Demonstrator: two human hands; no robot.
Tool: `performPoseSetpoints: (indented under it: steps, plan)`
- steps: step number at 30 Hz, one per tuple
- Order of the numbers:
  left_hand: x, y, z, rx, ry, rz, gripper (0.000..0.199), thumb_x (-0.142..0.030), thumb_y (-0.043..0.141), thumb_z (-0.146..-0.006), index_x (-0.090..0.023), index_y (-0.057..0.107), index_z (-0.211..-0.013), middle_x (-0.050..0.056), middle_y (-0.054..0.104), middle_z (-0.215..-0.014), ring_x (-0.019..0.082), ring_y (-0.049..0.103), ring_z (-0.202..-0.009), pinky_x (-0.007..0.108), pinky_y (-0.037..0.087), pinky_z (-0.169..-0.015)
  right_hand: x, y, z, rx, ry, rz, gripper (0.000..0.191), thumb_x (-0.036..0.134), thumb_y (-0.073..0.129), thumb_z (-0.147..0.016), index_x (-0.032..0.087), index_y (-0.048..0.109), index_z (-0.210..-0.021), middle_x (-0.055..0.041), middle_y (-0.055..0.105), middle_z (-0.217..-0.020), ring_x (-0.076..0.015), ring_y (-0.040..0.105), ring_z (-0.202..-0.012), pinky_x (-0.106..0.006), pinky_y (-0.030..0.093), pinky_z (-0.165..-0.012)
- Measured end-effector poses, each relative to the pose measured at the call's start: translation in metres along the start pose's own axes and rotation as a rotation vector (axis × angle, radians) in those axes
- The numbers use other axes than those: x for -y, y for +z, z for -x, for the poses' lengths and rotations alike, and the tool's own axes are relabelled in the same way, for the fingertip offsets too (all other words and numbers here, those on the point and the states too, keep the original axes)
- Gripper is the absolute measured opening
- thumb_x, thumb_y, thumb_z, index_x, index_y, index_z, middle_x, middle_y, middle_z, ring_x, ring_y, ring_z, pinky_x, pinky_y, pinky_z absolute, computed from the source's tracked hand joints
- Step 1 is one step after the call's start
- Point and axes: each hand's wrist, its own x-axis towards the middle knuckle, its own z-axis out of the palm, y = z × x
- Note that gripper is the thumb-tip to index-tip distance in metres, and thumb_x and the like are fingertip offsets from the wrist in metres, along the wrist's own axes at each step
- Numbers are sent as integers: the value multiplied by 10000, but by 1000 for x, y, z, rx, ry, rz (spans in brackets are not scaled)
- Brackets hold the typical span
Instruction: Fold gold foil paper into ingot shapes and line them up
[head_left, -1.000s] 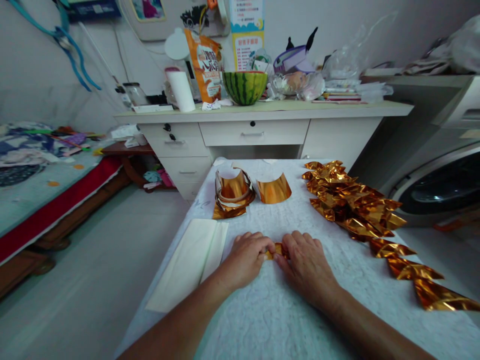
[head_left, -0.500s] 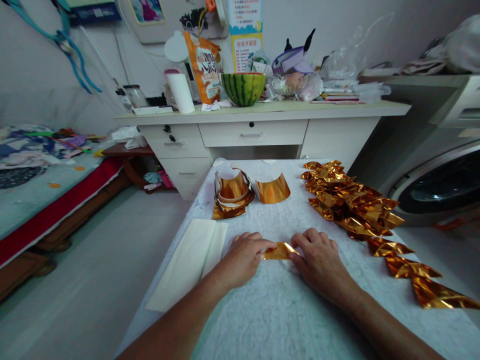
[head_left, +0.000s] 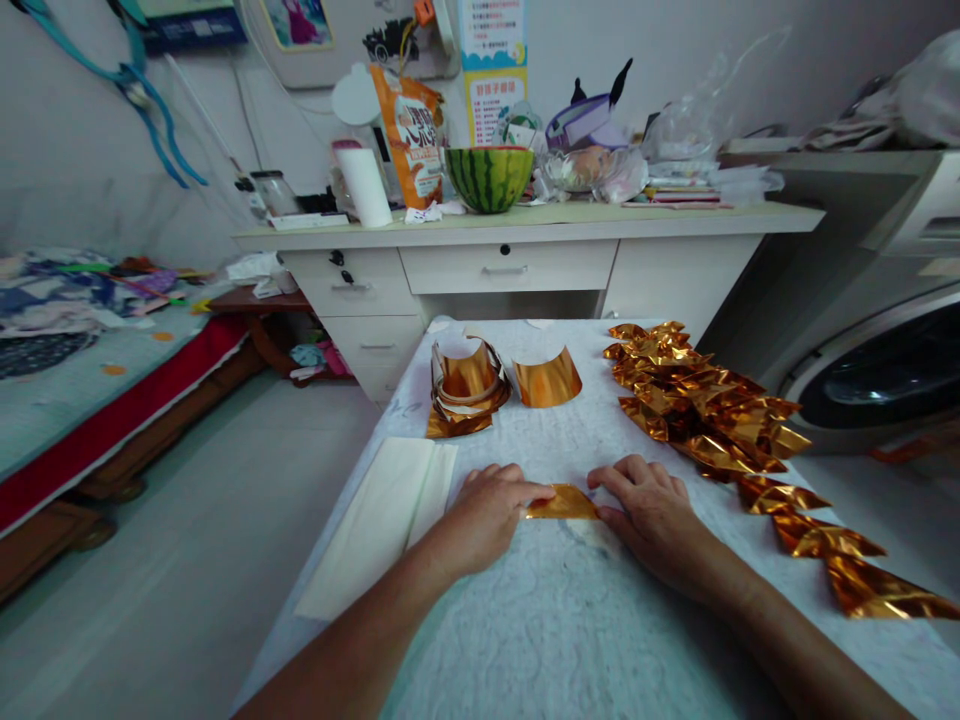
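A small folded piece of gold foil paper (head_left: 564, 502) lies on the cloth-covered table in front of me. My left hand (head_left: 491, 510) grips its left end, the index finger pressed on top and the thumb mostly hidden. At the right end is my right hand (head_left: 649, 515), thumb by the slanted corner and index finger lifted apart from it. Behind my hands stand a curved gold foil sheet (head_left: 547, 380) and a ring-shaped bundle of foil strips (head_left: 469, 385). Many folded gold foil pieces (head_left: 697, 400) are heaped to the right.
Folded white paper sheets (head_left: 375, 530) lie left of my left arm. A white desk (head_left: 517, 225) behind the table carries a watermelon half (head_left: 489, 178) and an orange pouch (head_left: 411, 140). On the right is a washing machine (head_left: 862, 250); a bed (head_left: 90, 400) is at left.
My right hand has shifted slightly right, off the foil's right end, so more of the slanted corner shows. The left hand stays on the foil paper.
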Motion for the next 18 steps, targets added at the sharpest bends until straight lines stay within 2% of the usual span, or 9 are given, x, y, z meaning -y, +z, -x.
performPoseSetpoints:
  steps: [3,9,12,15,18]
  plan:
    - [1,0,1,9,0,-1,460,-106,426,-906,-350,618,-1244,20,600,-969,201,534,-1003,325,397,-906,-4,-2,-1,27,-4,-28,268,245,551,-896,331,626,-1138,-72,570,-1098,-262,518,-965,-408,379,-819]
    - [-2,-4,3,2,32,50,441,-87,405,-909,-299,633,-1223,27,605,-1023,190,536,-1057,332,385,-947,-8,-15,-1,49,-49,-182,158,251,520,-905,209,580,-1045,-85,602,-1060,-246,534,-974,-398,400,-852]
    - [-2,-4,2,-5,32,73,434,-78,421,-893,-290,648,-1197,26,611,-1031,183,545,-1054,325,389,-942,-1,-19,0,31,-100,-251,121,243,523,-902,207,571,-1007,-76,605,-1022,-226,542,-951,-362,417,-838]
    - [0,-1,2,-18,42,71,454,-66,422,-877,-299,647,-1196,24,608,-1013,181,553,-1035,319,402,-912,11,-18,0,33,-148,-230,119,237,617,-841,208,583,-951,-56,610,-956,-213,547,-879,-333,421,-770]
    - [2,3,3,-51,70,62,457,-65,472,-836,-290,641,-1197,24,603,-1026,188,550,-1053,326,399,-920,18,-13,-3,17,-157,-222,60,180,587,-855,203,605,-908,-49,607,-895,-202,547,-841,-321,412,-740]
